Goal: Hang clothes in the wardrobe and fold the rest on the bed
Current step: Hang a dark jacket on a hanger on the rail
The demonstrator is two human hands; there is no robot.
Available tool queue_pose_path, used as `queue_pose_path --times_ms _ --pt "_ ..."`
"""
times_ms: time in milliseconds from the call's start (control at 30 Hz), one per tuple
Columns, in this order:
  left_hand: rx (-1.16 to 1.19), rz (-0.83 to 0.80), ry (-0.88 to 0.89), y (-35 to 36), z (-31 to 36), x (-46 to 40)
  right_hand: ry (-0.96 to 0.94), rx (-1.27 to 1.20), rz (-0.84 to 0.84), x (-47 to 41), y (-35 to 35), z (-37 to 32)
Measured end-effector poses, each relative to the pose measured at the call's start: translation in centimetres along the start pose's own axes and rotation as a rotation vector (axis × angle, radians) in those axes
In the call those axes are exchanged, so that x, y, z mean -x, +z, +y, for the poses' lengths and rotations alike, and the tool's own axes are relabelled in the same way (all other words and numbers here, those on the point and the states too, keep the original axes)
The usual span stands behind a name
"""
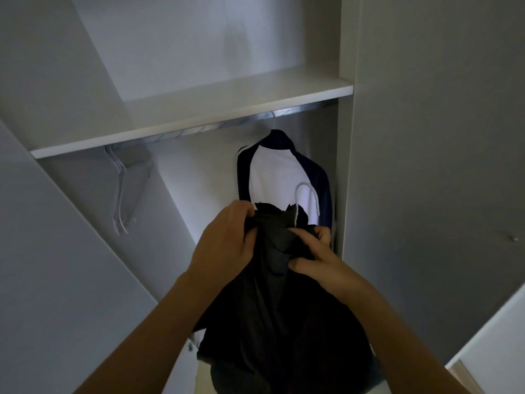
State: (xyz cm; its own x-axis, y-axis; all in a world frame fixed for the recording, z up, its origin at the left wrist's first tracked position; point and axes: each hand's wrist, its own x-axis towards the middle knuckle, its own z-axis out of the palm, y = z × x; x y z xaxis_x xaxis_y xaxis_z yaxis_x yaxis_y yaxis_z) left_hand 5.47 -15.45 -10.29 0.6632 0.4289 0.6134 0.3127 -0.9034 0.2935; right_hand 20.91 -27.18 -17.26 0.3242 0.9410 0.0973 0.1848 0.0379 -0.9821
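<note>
I hold a dark garment [272,322] up in front of the open wardrobe. My left hand [224,245] grips its top left edge. My right hand [321,260] pinches the fabric near the collar on the right. A white hanger hook [308,194] sticks up out of the garment's neck. Behind it a white and navy shirt [278,177] hangs from the metal rail [227,125] under the shelf. The lower part of the dark garment drops between my forearms.
Several bare hangers [122,191] hang at the rail's left end. A white shelf [199,115] runs above the rail. The wardrobe's right side panel [426,137] and an open door [56,251] at left frame the space.
</note>
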Motion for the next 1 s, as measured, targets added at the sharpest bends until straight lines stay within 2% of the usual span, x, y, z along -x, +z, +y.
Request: queue_pose_path --times_ms 67,167,267,400,500,633,733,833,900,1000 --pt "0.102 0.035 -0.089 0.3 0.1 0.1 -0.006 0.026 -0.007 -0.3 0.7 -0.2" --pt "0.212 0.075 -0.154 0.6 -0.2 0.4 -0.052 0.066 0.111 -0.8 1.2 -0.4" --pt "0.217 0.109 -0.115 1.0 -0.6 0.8 -0.046 0.021 0.177 -1.2 1.1 -0.5" --pt "0.158 0.139 -0.072 2.8 -1.2 2.2 -0.030 -0.173 0.324 -1.5 1.5 -1.4" --pt "0.128 0.098 -0.124 5.2 -1.7 4.8 -0.049 -0.226 0.410 -1.4 1.8 -2.0" --pt "0.090 -0.036 -0.146 7.5 -3.0 7.4 -0.040 -0.396 0.536 -1.1 1.3 -3.3" --pt "-0.095 -0.085 0.015 8.3 -3.7 8.9 0.012 -0.639 0.624 -0.8 0.0 -4.7" --pt "-0.100 -0.117 0.061 8.8 -3.7 9.6 0.013 -0.820 0.626 -0.6 -1.6 -6.2" --pt "-0.057 -0.162 -0.012 9.5 -3.6 9.3 0.012 -0.919 0.581 -0.4 -2.2 -6.9" --pt "0.184 -0.148 -0.301 10.4 -3.7 9.0 0.008 -1.009 0.552 -0.2 -2.4 -7.5"
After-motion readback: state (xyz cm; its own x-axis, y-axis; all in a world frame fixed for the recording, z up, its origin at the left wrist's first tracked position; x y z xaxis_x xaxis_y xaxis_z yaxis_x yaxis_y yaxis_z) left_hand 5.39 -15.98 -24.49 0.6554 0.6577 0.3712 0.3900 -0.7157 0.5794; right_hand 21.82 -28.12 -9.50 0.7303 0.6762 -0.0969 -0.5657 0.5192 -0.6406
